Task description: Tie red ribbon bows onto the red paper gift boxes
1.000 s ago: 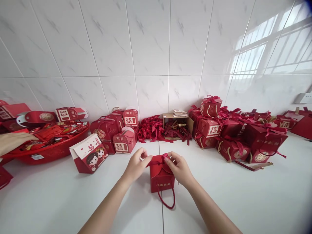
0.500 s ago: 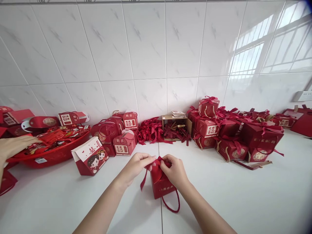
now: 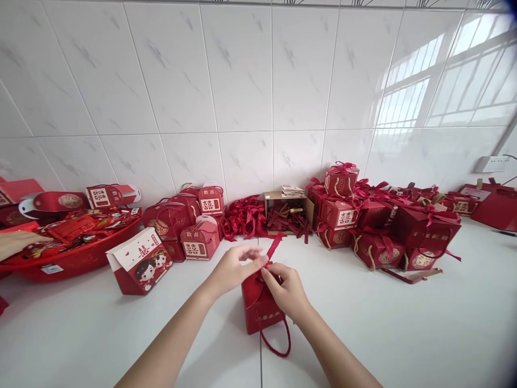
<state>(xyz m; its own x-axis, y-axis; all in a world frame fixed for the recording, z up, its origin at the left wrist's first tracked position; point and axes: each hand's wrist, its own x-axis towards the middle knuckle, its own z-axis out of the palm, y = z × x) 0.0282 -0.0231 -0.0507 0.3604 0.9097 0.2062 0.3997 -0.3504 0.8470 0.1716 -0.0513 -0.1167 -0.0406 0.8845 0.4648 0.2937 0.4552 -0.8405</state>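
A small red gift box stands on the white table in front of me, its dark red cord handle drooping over the near side. Above its top, my left hand pinches a red ribbon between thumb and fingers. The ribbon's end sticks up and away behind the fingertips. Close beside it, my right hand is closed on the same ribbon at the box's top, thumb against the fingers. The fingers partly cover the spot where the ribbon crosses.
Left, another person's hand reaches into a red basin of red packets. A white-and-red box stands nearby. Behind are red boxes, a ribbon heap and a carton of straps. Ribboned boxes are stacked right.
The ribbon end that hung down at the left of the box now points up and away behind my left hand. My view has shifted slightly to the right.
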